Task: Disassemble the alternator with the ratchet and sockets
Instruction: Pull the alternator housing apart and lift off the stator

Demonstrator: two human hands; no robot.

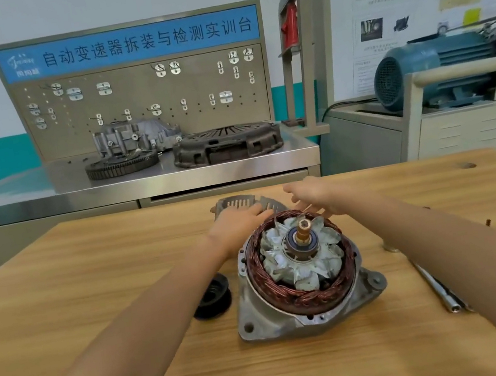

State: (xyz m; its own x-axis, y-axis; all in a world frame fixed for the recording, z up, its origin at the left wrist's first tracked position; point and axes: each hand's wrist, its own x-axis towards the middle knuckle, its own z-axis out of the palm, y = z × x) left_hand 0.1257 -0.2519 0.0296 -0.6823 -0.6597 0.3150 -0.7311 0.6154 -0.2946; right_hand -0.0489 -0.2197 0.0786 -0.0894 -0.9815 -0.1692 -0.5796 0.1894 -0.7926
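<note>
An opened alternator (304, 277) sits mid-table (96, 311), copper windings exposed. Behind it, the left hand (238, 219) and right hand (313, 196) hover flat, fingers relaxed, holding nothing (blurred). Fingers could snag the thin winding leads.

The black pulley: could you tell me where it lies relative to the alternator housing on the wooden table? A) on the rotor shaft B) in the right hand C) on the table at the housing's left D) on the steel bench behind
C: the black pulley lies on the wooden table, left of the alternator housing, partly behind the left forearm.
</note>
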